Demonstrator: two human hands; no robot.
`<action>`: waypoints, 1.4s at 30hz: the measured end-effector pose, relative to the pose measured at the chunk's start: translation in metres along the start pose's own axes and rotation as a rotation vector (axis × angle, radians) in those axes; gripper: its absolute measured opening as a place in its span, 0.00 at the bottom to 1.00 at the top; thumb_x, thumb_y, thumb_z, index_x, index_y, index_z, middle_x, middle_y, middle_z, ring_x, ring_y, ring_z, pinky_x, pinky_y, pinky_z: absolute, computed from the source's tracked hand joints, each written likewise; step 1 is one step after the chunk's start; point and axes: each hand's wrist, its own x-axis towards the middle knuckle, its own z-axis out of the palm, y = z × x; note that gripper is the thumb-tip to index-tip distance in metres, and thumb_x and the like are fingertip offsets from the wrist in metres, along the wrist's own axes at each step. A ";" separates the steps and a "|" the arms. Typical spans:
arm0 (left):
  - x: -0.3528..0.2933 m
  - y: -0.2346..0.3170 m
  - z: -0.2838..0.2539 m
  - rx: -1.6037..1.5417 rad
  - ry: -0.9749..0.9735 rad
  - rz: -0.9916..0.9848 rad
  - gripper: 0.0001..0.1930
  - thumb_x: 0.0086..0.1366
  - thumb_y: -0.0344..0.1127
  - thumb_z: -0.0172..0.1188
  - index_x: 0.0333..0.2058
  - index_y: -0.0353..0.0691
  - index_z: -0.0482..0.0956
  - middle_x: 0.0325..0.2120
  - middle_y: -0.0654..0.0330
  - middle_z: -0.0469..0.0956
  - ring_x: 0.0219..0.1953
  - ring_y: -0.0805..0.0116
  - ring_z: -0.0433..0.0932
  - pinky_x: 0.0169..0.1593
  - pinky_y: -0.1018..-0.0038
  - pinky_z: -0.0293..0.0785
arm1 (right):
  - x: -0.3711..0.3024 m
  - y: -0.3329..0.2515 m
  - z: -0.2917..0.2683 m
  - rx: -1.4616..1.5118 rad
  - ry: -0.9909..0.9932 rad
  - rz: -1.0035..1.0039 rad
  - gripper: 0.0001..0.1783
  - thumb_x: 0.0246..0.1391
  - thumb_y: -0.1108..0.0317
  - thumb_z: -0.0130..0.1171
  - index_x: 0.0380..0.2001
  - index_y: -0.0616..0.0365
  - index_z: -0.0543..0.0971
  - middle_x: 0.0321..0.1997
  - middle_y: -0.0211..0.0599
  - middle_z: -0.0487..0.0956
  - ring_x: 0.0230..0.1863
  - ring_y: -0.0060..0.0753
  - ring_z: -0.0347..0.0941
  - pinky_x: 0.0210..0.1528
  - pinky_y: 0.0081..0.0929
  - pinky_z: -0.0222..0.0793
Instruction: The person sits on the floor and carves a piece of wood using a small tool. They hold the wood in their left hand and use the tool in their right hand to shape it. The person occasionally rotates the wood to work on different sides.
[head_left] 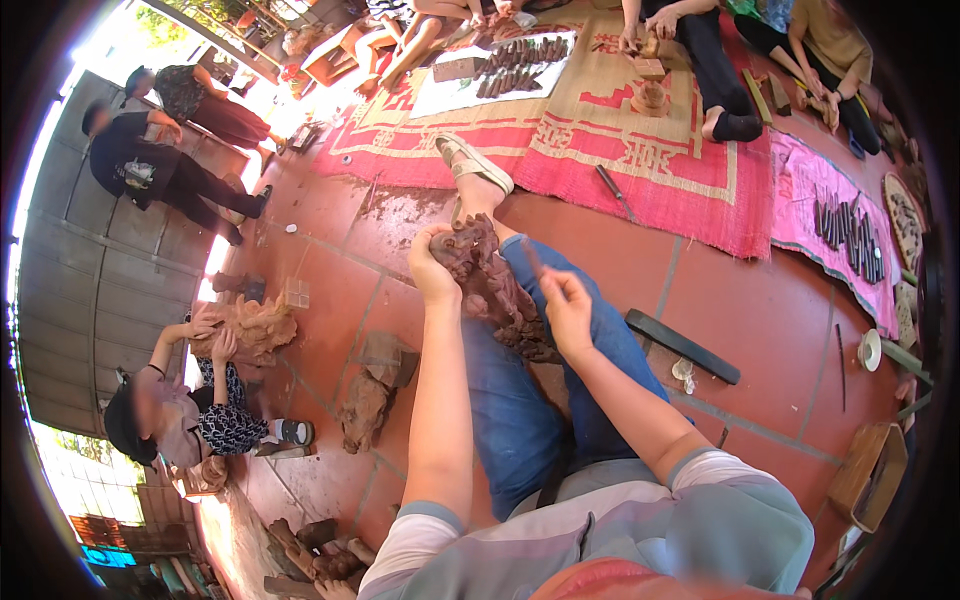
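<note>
Steady the brown clay figure [490, 285] where it rests, on the lap over the blue jeans [520, 420], near the middle of the scene. Keep the left hand [433, 262] wrapped around the far upper end of the figure, fingers curled and pressed against the clay, so the piece cannot roll off the thigh. Work with the right hand [566, 310], fingers pinched together on a thin dark tool [533, 260] (too blurred to tell its tip), in short light strokes, probably toward the supported side, easing pressure near thin raised details. Brace the right forearm on the knee for control. Mind the surroundings: on the left, an unfinished clay lump [372, 392] standing on the red tiled floor [760, 320], and farther left a seated person's hands on another clay figure [255, 325]; on the right, a long dark slab [682, 346] lying just beside the leg, with a small white bowl [870, 349] beyond. Far off, a red woven mat [620, 150] with other people sitting. Nothing directly between hands and figure; only the sandalled foot [472, 162] stretched ahead.
</note>
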 end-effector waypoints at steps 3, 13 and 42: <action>-0.008 0.005 0.005 -0.011 0.015 0.004 0.15 0.62 0.35 0.39 0.27 0.37 0.75 0.25 0.61 0.75 0.26 0.74 0.73 0.31 0.80 0.68 | 0.006 -0.066 0.039 0.087 -0.024 -0.280 0.09 0.54 0.72 0.55 0.37 0.64 0.77 0.30 0.27 0.74 0.31 0.18 0.66 0.33 0.18 0.63; 0.002 0.004 -0.003 -0.042 0.002 0.007 0.14 0.61 0.34 0.40 0.27 0.37 0.75 0.26 0.59 0.76 0.28 0.72 0.74 0.33 0.79 0.69 | 0.007 0.005 0.015 -0.058 -0.056 -0.135 0.09 0.54 0.72 0.56 0.37 0.65 0.78 0.27 0.24 0.73 0.30 0.15 0.66 0.33 0.14 0.62; -0.007 -0.007 -0.009 0.142 0.007 0.117 0.16 0.61 0.34 0.39 0.25 0.36 0.77 0.24 0.61 0.75 0.27 0.74 0.72 0.30 0.81 0.67 | 0.003 -0.098 0.062 0.089 -0.132 -0.465 0.08 0.50 0.76 0.58 0.36 0.61 0.79 0.30 0.30 0.72 0.32 0.21 0.68 0.35 0.15 0.63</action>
